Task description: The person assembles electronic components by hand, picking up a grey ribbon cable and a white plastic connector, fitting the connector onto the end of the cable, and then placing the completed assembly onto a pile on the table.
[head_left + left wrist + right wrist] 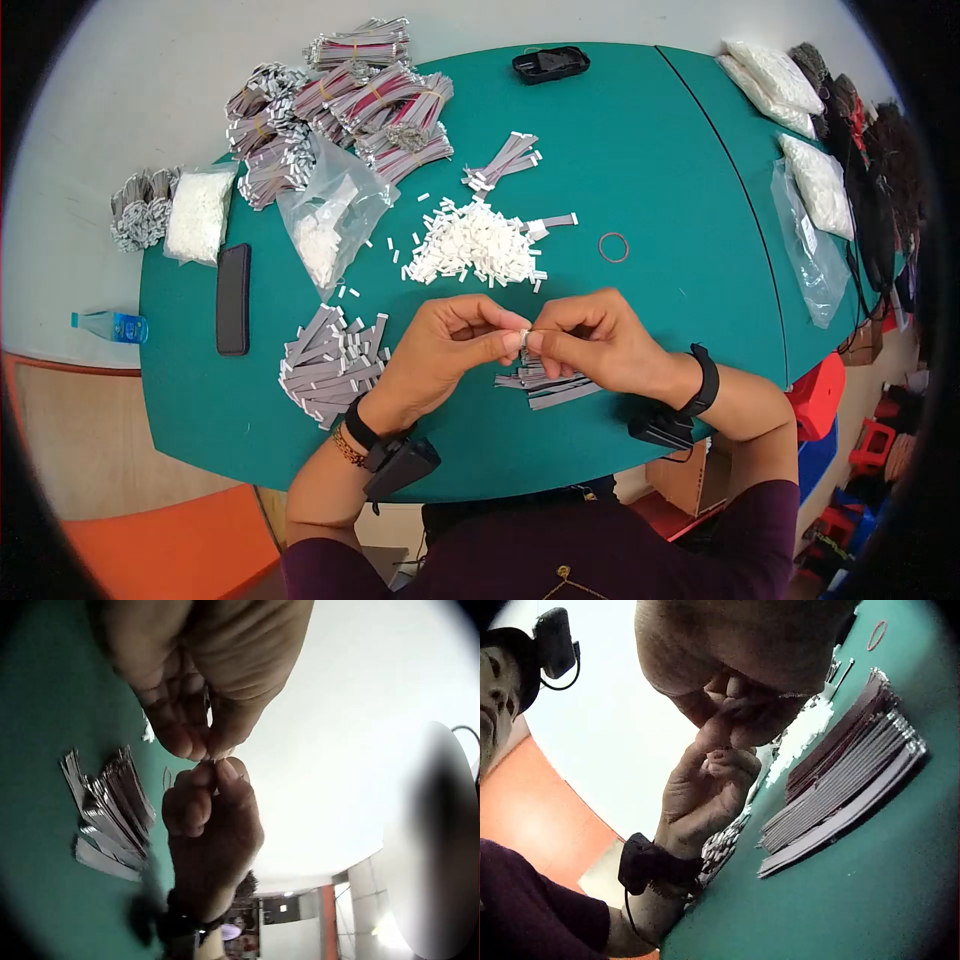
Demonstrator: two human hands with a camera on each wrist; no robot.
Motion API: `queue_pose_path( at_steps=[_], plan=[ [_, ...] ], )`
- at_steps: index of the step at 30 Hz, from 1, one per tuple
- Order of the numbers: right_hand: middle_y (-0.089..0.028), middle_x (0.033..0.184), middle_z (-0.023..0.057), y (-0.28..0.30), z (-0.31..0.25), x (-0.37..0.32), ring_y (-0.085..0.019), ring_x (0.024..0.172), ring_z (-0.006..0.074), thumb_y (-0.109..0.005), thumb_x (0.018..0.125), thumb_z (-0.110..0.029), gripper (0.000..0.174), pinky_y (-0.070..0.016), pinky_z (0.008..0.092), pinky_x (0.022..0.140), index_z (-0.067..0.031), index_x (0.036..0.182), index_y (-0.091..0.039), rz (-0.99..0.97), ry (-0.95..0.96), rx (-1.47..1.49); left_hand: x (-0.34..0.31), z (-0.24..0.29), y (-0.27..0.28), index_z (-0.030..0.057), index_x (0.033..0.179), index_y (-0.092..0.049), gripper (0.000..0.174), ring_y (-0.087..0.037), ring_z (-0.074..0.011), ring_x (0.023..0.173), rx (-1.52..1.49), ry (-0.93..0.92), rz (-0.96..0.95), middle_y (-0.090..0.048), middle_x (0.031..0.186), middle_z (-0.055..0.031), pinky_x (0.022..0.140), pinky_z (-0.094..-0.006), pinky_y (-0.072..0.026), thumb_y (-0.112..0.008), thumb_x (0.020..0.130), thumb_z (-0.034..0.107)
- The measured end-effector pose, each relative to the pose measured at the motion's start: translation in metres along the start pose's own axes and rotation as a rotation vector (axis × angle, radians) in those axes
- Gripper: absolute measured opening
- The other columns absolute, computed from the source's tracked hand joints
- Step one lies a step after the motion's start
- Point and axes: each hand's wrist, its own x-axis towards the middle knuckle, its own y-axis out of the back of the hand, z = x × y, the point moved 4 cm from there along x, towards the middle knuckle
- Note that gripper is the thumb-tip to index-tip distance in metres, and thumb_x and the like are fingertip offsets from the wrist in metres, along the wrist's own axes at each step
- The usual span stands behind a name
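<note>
White bit (523,341) sits right at the grip, mostly hidden; left hand (452,342) and right hand (607,340) both pinch it, neither nearer. Its long axis: can't tell. Strips (558,392) lie below, bodyward, nearer the right hand, roughly crosswise; white pile (475,245) beyond the grip.

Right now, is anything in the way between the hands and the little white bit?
Nothing visible is: the left hand and right hand both pinch the white bit. The grey strips lie below, not between.
</note>
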Motion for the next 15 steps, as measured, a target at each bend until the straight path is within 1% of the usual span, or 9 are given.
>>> queue_pose_path(
  at_steps=[2, 5, 8, 11, 15],
  plan=[
    [-0.054, 0.056, -0.0001, -0.0007, -0.0017, -0.0007, -0.045, 0.052, 0.0025, -0.057, 0.089, -0.010, 0.022, -0.0344, 0.0211, 0.044, -0.0011, 0.069, -0.058, 0.030, 0.045, -0.044, -0.0006, 0.0032, -0.0018, -0.0009, 0.094, -0.065, 0.011, -0.061, -0.0107, 0.083, 0.103, -0.060, 0.032, -0.066, 0.089, -0.0066, 0.076, -0.0227, -0.0488, -0.064, 0.084, 0.005],
    [-0.053, 0.055, -0.0001, 0.0022, -0.0004, -0.0034, -0.046, 0.052, 0.0026, -0.057, 0.088, -0.009, 0.023, -0.0349, 0.0216, 0.044, 0.0000, 0.067, -0.056, 0.051, 0.092, -0.134, -0.0001, 0.0023, -0.0088, -0.0016, 0.093, -0.065, 0.010, -0.061, -0.0093, 0.081, 0.224, -0.185, 0.110, -0.065, 0.088, -0.0057, 0.075, -0.0232, -0.0492, -0.063, 0.084, 0.003],
    [-0.053, 0.056, 0.0003, 0.0038, 0.0024, -0.0027, -0.047, 0.053, 0.0029, -0.057, 0.089, -0.010, 0.023, -0.0358, 0.0217, 0.045, 0.0002, 0.067, -0.056, 0.045, 0.135, -0.231, -0.0009, 0.0039, -0.0098, -0.0018, 0.094, -0.065, 0.011, -0.061, -0.0089, 0.082, 0.329, -0.251, 0.133, -0.065, 0.087, -0.0051, 0.076, -0.0238, -0.0494, -0.063, 0.084, 0.002],
    [-0.055, 0.059, 0.0007, 0.0024, 0.0013, -0.0008, -0.047, 0.054, 0.0032, -0.056, 0.089, -0.010, 0.023, -0.0364, 0.0218, 0.045, -0.0001, 0.069, -0.056, 0.018, 0.086, -0.108, 0.0010, 0.0024, -0.0063, -0.0017, 0.094, -0.064, 0.012, -0.060, -0.0082, 0.080, 0.186, -0.149, 0.104, -0.064, 0.087, -0.0045, 0.074, -0.0227, -0.0489, -0.064, 0.084, 0.004],
    [-0.056, 0.061, 0.0008, 0.0021, -0.0056, -0.0004, -0.049, 0.054, 0.0034, -0.055, 0.090, -0.011, 0.022, -0.0376, 0.0216, 0.046, -0.0001, 0.071, -0.057, -0.011, 0.115, -0.124, 0.0008, 0.0015, -0.0057, -0.0017, 0.095, -0.064, 0.013, -0.058, -0.0069, 0.076, 0.068, -0.103, 0.069, -0.064, 0.085, -0.0038, 0.070, -0.0206, -0.0472, -0.065, 0.084, 0.006]
  ],
)
